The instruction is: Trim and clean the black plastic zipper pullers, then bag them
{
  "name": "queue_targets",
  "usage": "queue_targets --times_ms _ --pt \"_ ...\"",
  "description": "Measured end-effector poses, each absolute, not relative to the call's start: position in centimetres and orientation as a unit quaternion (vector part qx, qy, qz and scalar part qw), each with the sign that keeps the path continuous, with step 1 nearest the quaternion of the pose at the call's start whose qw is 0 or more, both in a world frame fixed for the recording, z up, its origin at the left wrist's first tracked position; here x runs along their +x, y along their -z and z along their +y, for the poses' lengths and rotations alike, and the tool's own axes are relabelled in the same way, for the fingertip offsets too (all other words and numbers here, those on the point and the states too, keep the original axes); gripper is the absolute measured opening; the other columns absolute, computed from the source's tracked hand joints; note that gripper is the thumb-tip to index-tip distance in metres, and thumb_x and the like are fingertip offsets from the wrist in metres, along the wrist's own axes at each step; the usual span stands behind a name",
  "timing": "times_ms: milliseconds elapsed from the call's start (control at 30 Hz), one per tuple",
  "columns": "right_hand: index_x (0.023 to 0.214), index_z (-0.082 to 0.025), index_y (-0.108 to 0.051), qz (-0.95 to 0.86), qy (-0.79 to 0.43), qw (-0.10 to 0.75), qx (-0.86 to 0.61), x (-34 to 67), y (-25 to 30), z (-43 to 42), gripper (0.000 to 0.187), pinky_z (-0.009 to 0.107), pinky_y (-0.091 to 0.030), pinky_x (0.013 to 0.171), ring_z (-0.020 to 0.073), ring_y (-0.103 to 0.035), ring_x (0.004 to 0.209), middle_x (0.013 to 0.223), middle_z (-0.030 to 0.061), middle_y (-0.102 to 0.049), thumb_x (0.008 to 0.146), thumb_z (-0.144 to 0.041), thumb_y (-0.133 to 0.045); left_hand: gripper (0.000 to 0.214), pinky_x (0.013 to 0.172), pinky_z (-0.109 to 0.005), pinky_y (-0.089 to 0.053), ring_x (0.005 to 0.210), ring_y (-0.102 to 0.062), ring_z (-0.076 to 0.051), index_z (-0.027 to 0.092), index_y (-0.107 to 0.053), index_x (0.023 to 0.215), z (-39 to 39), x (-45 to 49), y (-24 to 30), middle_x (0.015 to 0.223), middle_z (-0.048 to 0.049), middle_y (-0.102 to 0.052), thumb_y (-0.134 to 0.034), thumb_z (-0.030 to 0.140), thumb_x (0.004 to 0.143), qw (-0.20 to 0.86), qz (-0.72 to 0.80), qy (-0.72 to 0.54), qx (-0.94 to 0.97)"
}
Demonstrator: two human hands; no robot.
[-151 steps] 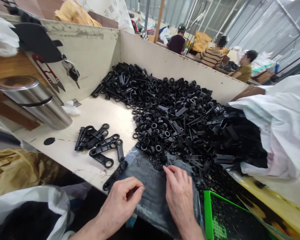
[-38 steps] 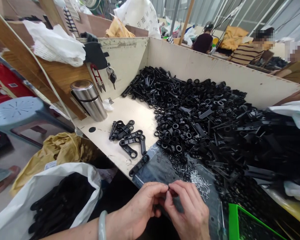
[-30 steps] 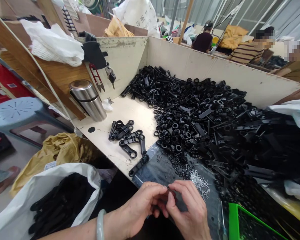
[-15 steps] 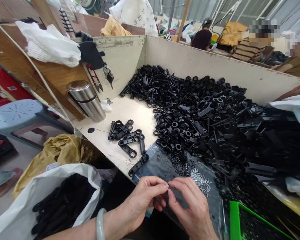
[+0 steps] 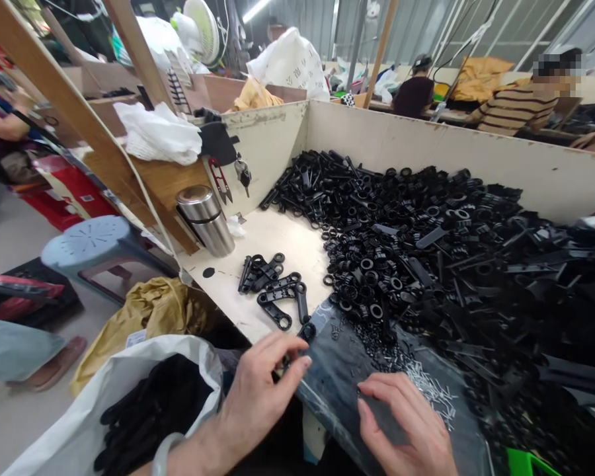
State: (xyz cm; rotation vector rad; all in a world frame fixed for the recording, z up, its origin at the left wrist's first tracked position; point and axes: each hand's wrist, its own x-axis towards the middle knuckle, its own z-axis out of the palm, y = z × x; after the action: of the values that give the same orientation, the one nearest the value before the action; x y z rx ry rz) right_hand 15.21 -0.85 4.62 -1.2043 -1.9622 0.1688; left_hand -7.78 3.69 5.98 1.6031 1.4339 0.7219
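At the front edge of the worktop, my left hand has its thumb and fingers curled around a black plastic arm; most of that arm is hidden under the hand. Over the dark plastic sheet, my right hand pinches a tiny dark piece between thumb and forefinger, too small to name. Several more black ring-ended arms lie loosely on the pale board beyond my left hand. Silver pins and small black bits are heaped beyond my right hand.
A large heap of black parts fills the bin's back and right. A steel flask stands at left, below hanging red snips and keys. A white sack of black parts sits lower left; a green crate lower right.
My hands have come apart from their meeting point. The left hand has gone to the black arm at the edge, while the right stays over the sheet. The view has swung left.
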Motion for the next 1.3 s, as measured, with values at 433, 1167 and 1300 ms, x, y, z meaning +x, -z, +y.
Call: queue_targets --times_ms 433,1167,1300 --pt "0.099 -0.020 -0.064 -0.751 -0.117 0.436 -0.483 12.7 -5.1 -1.8 0.014 0.027 -0.057 0.069 0.0161 -0.068 0.078 0.086 0.0043 -0.069 0.088 -0.011 -0.063 0.006 0.076 -0.031 -0.043 0.080 -0.059 -0.020 0.022 -0.058 0.091 5.1 -7.6 -5.4 0.085 -0.0012 -0.065 -0.062 0.025 0.088 0.479 0.532 -0.244 0.654" --pt "0.096 -0.021 -0.067 -0.722 -0.155 0.421 -0.527 12.1 -4.1 -2.7 0.011 0.027 -0.057 0.068 0.0170 -0.069 0.079 0.086 0.0033 -0.070 0.090 -0.013 -0.063 0.035 0.065 -0.024 -0.040 0.068 -0.053 -0.011 0.013 -0.071 0.108 1.1 -5.3 -5.8 0.084 -0.0028 -0.068 -0.072 0.016 0.073 0.805 0.449 -0.255 0.291" --pt "0.096 -0.021 -0.067 -0.721 -0.145 0.423 -0.529 12.4 -4.0 -2.6 0.010 0.027 -0.057 0.068 0.0165 -0.069 0.079 0.086 0.0034 -0.069 0.090 -0.013 -0.063 0.038 0.068 -0.026 -0.041 0.065 -0.055 -0.011 0.016 -0.064 0.114 1.0 -5.4 -5.8 0.082 0.0005 -0.065 -0.064 0.015 0.076 0.806 0.454 -0.254 0.284"
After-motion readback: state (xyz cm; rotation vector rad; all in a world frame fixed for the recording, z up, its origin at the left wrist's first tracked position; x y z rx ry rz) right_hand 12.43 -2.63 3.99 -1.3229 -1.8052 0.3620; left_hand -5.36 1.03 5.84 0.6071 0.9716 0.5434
